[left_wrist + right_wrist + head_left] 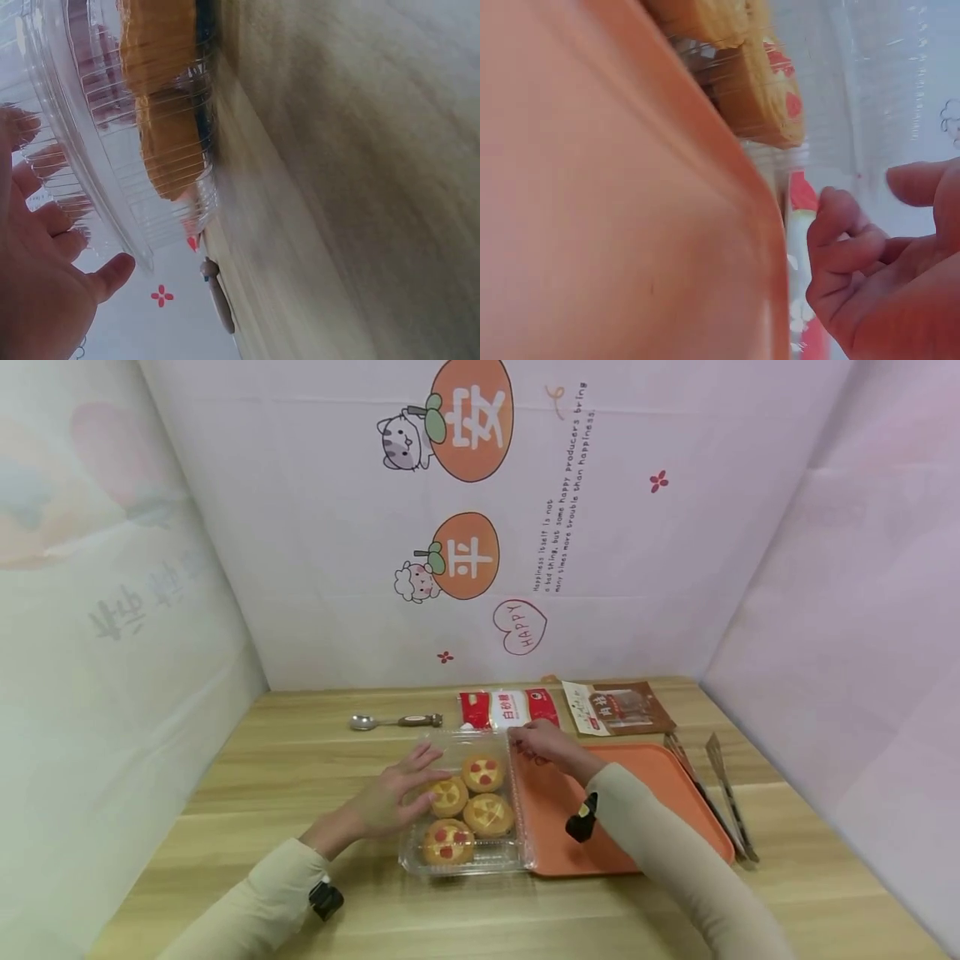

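Observation:
A clear plastic clamshell box (491, 858) holds several round golden tarts (487, 814), some topped with red pieces. Its ribbed plastic covers their tops. My left hand (390, 797) lies against the box's left side with fingers spread over it; in the left wrist view, that hand (52, 262) touches the plastic near the rim. At the far right corner of the box is my right hand (542, 742). Seen from the right wrist, this hand (885, 262) has bent fingers, with the thumb apart from them; whether it touches the corner is hard to tell.
An orange tray (637, 777) sits right against the box, with metal tongs (723, 793) along its right edge. Behind are a red-and-white packet (508, 708), a brown packet (618, 708) and a spoon (397, 721). White printed sheets wall the table (285, 760) on three sides.

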The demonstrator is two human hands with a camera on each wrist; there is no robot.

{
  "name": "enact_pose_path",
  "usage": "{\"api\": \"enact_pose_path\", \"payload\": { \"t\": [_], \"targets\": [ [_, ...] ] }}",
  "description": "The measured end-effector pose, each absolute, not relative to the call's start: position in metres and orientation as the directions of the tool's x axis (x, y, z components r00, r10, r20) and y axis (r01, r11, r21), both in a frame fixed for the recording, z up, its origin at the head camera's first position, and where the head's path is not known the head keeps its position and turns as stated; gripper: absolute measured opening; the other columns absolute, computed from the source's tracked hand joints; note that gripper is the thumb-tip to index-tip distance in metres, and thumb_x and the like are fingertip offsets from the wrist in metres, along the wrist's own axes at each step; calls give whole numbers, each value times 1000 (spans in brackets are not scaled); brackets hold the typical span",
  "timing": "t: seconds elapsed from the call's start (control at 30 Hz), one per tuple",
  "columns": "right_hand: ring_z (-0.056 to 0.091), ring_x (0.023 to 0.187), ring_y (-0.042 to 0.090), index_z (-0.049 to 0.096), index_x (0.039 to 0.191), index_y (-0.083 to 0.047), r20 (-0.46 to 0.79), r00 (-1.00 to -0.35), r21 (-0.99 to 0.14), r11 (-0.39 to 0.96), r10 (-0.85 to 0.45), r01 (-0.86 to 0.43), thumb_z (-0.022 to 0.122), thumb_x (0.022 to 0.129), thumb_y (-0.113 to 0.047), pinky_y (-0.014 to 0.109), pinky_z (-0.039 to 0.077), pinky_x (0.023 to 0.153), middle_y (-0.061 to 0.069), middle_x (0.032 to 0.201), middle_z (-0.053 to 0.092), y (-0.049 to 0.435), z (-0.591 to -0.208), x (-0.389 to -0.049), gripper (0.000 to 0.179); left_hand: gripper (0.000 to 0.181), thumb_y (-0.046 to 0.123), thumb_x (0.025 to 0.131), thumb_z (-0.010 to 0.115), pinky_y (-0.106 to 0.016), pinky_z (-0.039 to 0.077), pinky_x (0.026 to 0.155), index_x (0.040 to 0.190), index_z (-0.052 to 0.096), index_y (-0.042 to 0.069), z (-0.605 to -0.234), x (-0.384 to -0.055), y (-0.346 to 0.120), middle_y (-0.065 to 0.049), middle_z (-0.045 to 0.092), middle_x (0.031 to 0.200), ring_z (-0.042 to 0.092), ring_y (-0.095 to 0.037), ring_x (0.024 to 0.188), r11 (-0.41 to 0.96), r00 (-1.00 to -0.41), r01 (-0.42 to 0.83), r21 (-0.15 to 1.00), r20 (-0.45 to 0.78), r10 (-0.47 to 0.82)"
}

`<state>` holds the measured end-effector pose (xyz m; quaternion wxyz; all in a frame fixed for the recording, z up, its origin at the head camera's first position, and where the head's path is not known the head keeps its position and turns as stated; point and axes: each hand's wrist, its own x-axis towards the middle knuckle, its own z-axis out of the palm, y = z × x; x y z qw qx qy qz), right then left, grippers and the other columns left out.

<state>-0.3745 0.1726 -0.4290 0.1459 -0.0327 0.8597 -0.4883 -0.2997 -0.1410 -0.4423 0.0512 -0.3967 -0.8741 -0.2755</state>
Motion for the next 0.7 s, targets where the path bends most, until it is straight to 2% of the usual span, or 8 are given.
{"api": "enact_pose_path", "payload": {
  "t": [0.1, 0.17, 0.47, 0.7],
  "targets": [
    [40, 53, 12, 55, 71, -11, -232, -957, -857, 501, -171, 119, 55, 103, -28, 27, 37, 54, -1, 60, 50, 169, -435, -382, 37, 40, 19, 102, 58, -70, 28, 121, 141, 63, 11, -442, -301, -140, -20, 38, 166, 23, -48, 157, 535, -671, 732, 422, 305, 676],
    [39, 52, 13, 55, 69, -12, -228, -962, -858, 498, -152, 125, 56, 102, -26, 27, 36, 53, -1, 59, 49, 166, -438, -384, 36, 40, 19, 102, 58, -69, 28, 121, 141, 63, 12, -441, -302, -140, -20, 37, 166, 22, -48, 158, 540, -670, 732, 416, 299, 679],
    [47, 62, 14, 63, 87, -5, -246, -968, -865, 464, -60, 191, 56, 103, -24, 26, 41, 60, 0, 71, 55, 159, -442, -387, 26, 40, 17, 101, 58, -70, 30, 120, 139, 65, 12, -440, -303, -141, -20, 41, 164, 24, -47, 158, 542, -667, 738, 403, 309, 678],
    [42, 58, 11, 61, 81, -9, -220, -963, -918, 366, -156, 151, 51, 106, -26, 25, 37, 56, -2, 66, 52, 169, -442, -373, 32, 39, 17, 99, 60, -68, 30, 120, 138, 67, 11, -441, -302, -139, -21, 44, 162, 28, -48, 156, 541, -658, 750, 381, 335, 675]
  ]
}}
